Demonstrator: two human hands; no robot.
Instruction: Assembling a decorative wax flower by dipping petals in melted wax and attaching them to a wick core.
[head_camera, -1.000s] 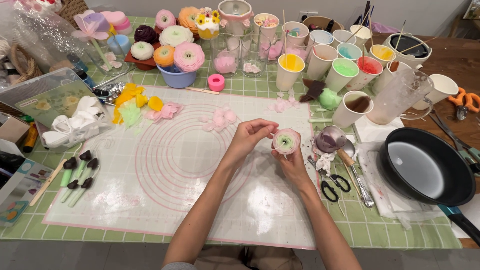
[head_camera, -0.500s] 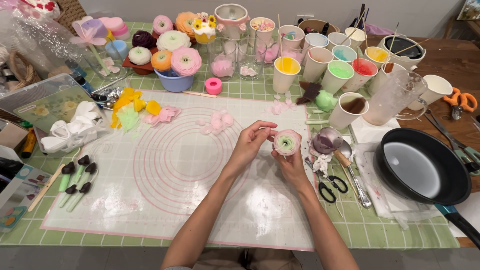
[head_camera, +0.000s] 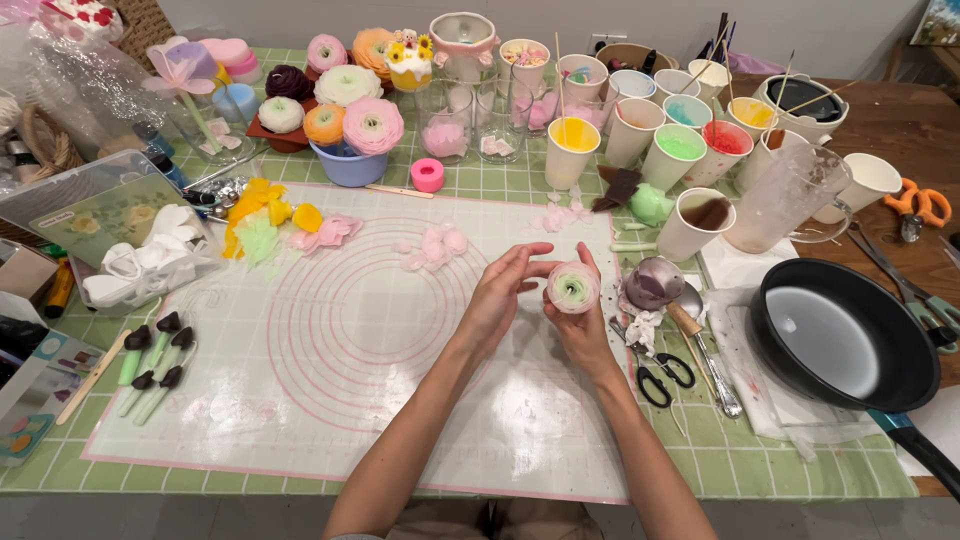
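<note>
Both my hands meet over the right part of a translucent mat with pink circles (head_camera: 330, 340). My right hand (head_camera: 578, 335) cups a small round wax flower (head_camera: 572, 287), pale pink outside with a green centre, from below. My left hand (head_camera: 498, 298) touches its left side with the fingertips, thumb and fingers bent toward the petals. Loose pink petals (head_camera: 437, 245) lie on the mat just beyond my left hand. A purple-stained spoon (head_camera: 655, 282) lies right of the flower.
Paper cups of coloured wax (head_camera: 680, 150) stand at the back right, finished wax flowers (head_camera: 350, 105) at the back left. A black pan (head_camera: 850, 340) sits at the right, scissors (head_camera: 660, 375) beside my right wrist. Dark-tipped green sticks (head_camera: 152, 365) lie at the left.
My hands and the flower stay in almost the same place. The fingers of my left hand have shifted slightly on the flower's side.
</note>
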